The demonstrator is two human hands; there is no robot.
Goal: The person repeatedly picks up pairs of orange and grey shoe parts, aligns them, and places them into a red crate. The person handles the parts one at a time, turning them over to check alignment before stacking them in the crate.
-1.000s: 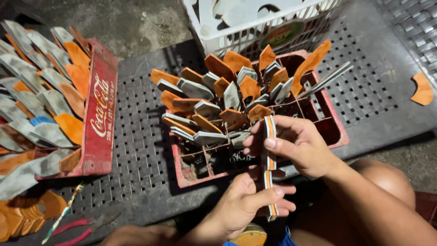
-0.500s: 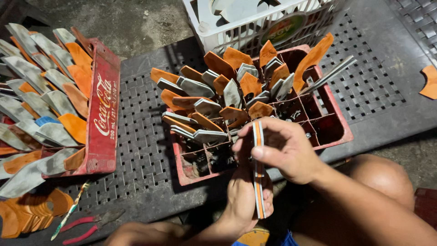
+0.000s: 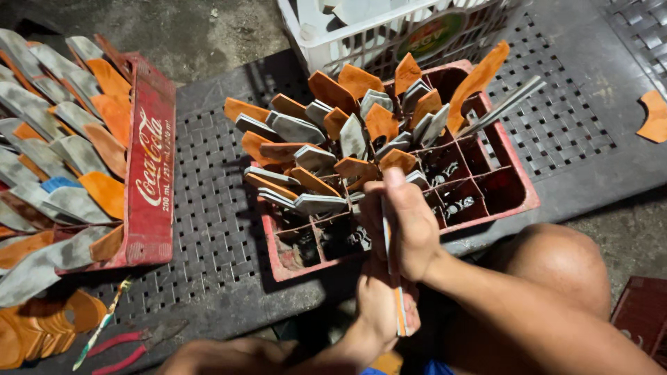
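Orange and grey pieces [image 3: 326, 149] fill a red crate [image 3: 517, 198]; the held strip [image 3: 399, 309] is striped orange, grey, white; pliers [image 3: 128, 347] red-handled.

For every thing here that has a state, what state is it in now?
Flat strip: held edge-on by both hands.
Left hand: gripping its lower end.
Right hand: gripping its upper part.
Red crate: partly filled, front cells bare.
Pliers: lying untouched.

Both hands [image 3: 399, 229] grip layered strip [image 3: 397, 305], seemingly over red crate [image 3: 517, 187].
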